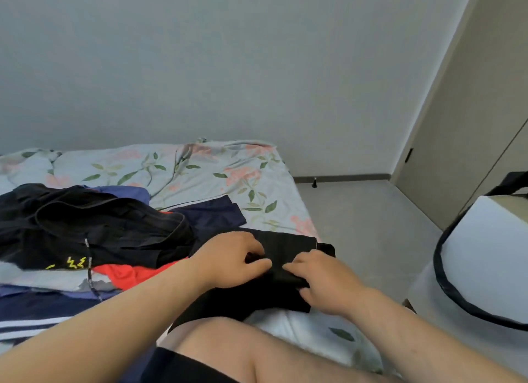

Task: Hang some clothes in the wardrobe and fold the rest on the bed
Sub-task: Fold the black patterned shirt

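While both hands work at the near right corner of the bed, a black garment lies flat there, partly folded, just beside the person's bare knee. The left hand rests on the garment's left part with fingers curled, pinching a fold of the black cloth under its fingertips. The right hand lies on the garment's near right edge, fingers bent down and gripping the cloth, thumb pointing toward the left hand; the two hands are nearly touching. Left of the garment sits a loose heap of clothes: black pieces on top, one with yellow print, a red piece beneath, and navy cloth spreading toward the garment. Nearer on the bed's left lies a navy piece with white stripes. Right of the bed, on the floor, stands a white basket with a black rim. Beyond it are beige wardrobe doors.
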